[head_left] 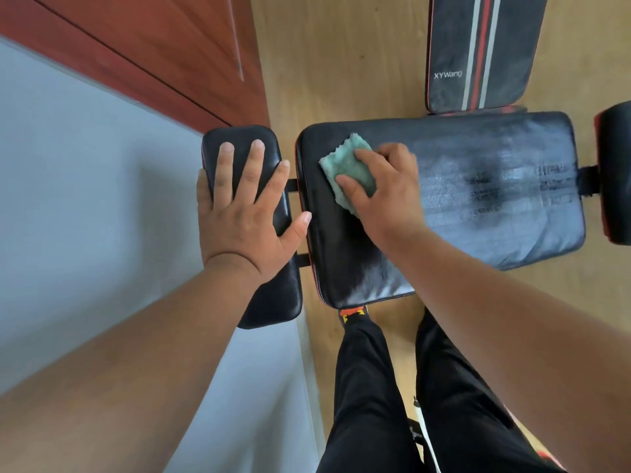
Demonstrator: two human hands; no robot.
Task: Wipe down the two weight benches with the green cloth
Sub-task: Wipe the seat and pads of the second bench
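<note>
Green cloth (346, 170), folded into a small pad, lies flat on the left part of the long black pad (478, 199) of the near weight bench, which serves as the surface. The right hand (386, 192) presses down on the cloth, thumb and forefinger spread over its top; the other fingers are curled at its right edge, holding the cloth against the vinyl. To the right of the hand the pad shows pale streaks with a dark patch among them; the strip nearest the person reflects light.

The left hand (246, 213) rests flat on the smaller black pad (259, 288) just beside the long one, fingers (225, 162) straight and spread wide, gripping nothing. Dark brackets (292, 185) join the two pads across a narrow gap.

A second bench (478, 52), dark with red and white stripes and the lettering "XYWang", stands beyond the long pad, its end close to the far edge. Another black cushion (614, 172) sits at the right margin. Below are a wooden floor (341, 46), the person's black trousers (368, 387), a grey wall (85, 165) and a reddish-brown door (153, 35) at left.
</note>
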